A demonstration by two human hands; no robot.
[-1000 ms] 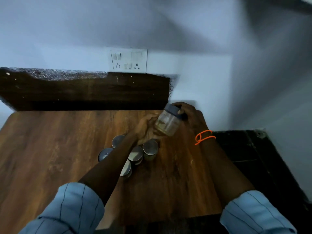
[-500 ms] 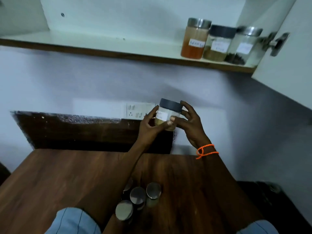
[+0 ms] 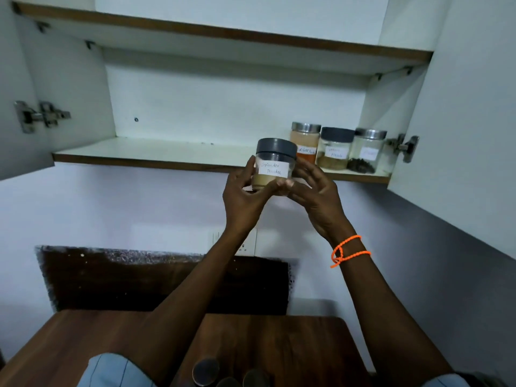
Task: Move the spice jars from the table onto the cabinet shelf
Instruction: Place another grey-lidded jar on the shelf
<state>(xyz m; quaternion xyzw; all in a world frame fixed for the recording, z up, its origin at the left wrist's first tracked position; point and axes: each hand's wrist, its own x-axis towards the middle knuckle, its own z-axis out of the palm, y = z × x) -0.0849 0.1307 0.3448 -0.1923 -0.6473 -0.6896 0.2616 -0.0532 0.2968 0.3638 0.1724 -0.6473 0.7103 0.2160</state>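
A clear spice jar with a dark grey lid, a white handwritten label and tan powder is held up just in front of the lower cabinet shelf. My left hand grips its left side and base. My right hand holds its right side, thumb under the bottom and fingers spread. Three jars stand at the shelf's right end: an orange-filled one, a grey-lidded one and a steel-lidded one. Steel lids of more jars show on the wooden table at the bottom edge.
Both white cabinet doors stand open, the left door and the right door, with metal hinges. An upper shelf runs above. A dark stone backsplash and a wall socket sit behind the table.
Both hands have lifted the jar from chest height up to the edge of the lower shelf. My view has tilted upward, so the cabinet fills the frame and the table jars slid to the bottom.
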